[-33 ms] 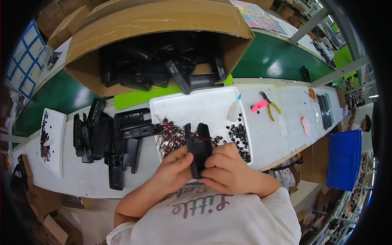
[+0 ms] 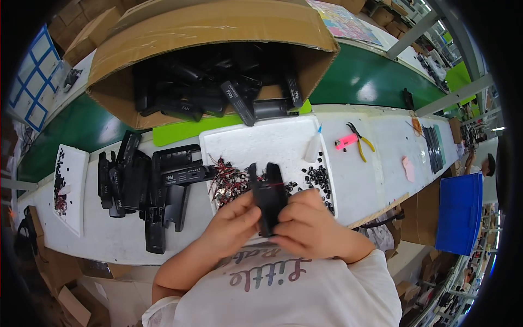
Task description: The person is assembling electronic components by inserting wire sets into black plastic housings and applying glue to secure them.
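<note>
Both my hands hold one black plastic housing [image 2: 270,206] upright in front of my chest, over the near edge of a white foam tray [image 2: 256,131]. My left hand [image 2: 234,222] grips its left side, thumb along the wall. On the right side, the bent fingers of my right hand [image 2: 306,224] press against the housing; whether they also pinch something small is hidden. A thin red wire [image 2: 279,185] crosses the housing's upper part. Behind it in the tray lie tangled red and black wires [image 2: 226,182], small black parts [image 2: 317,179] and a white bottle with a blue tip [image 2: 312,149].
A big open cardboard box [image 2: 212,27] of black housings stands at the back. More housings [image 2: 133,180] are heaped left of the tray. Yellow-handled pliers [image 2: 364,146] and a pink lighter [image 2: 345,142] lie to the right. A smaller white tray [image 2: 78,196] sits far left.
The housing has shifted slightly right and tilted a little in my hands. Both hands keep their hold on it.
</note>
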Demonstrator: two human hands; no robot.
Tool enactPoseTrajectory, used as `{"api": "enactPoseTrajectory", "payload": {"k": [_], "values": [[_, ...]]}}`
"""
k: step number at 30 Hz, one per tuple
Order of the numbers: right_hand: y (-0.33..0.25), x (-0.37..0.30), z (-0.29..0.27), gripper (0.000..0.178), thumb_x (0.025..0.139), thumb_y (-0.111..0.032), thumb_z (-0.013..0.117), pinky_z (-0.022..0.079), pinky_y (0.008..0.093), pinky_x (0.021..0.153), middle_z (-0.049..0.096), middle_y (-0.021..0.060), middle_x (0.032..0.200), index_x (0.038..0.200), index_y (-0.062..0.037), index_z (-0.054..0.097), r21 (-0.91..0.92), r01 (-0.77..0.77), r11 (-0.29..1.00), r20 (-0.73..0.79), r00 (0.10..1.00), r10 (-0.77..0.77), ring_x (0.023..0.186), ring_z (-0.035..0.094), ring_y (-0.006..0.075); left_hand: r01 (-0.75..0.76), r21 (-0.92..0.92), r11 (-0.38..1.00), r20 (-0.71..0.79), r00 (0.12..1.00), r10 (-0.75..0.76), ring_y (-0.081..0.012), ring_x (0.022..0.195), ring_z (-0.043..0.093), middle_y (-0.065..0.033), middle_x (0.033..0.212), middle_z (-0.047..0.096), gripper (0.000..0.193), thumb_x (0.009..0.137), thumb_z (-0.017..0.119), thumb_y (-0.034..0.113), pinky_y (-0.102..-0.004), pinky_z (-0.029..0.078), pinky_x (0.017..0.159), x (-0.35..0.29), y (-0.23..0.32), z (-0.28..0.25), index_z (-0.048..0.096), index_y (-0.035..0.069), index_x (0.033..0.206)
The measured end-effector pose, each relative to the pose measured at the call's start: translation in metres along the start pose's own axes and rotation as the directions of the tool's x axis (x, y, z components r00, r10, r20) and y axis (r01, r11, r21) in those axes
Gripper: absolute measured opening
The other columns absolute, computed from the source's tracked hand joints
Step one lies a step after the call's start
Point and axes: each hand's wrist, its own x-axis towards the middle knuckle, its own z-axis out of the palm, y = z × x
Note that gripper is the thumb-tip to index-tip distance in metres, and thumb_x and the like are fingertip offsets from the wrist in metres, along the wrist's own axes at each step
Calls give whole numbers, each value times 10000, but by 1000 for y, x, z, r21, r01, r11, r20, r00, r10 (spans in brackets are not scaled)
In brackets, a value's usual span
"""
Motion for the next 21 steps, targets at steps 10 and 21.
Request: {"api": "enactPoseTrajectory", "payload": {"k": [10, 21], "values": [[112, -2, -71, 177, 630, -86, 723, 393, 374, 746, 523, 107, 918, 747, -41, 599, -451, -375, 810, -185, 927, 326, 879, 489, 307, 383, 651, -656, 119, 801, 586, -336, 1186, 373, -149, 1242, 438, 652, 678, 695, 98, -471, 233, 1016, -30, 77, -30, 420, 35, 1266], [162, 18, -53, 134, 710, -91, 683, 428, 390, 792, 550, 152, 1035, 828, -44, 641, -588, -426, 688, -281, 905, 320, 955, 504, 337, 274, 901, -335, 116, 592, 797, -270, 993, 547, -96, 949, 612, 174, 754, 584, 26, -381, 337, 929, -20, 90, -49, 559, 44, 925]]}}
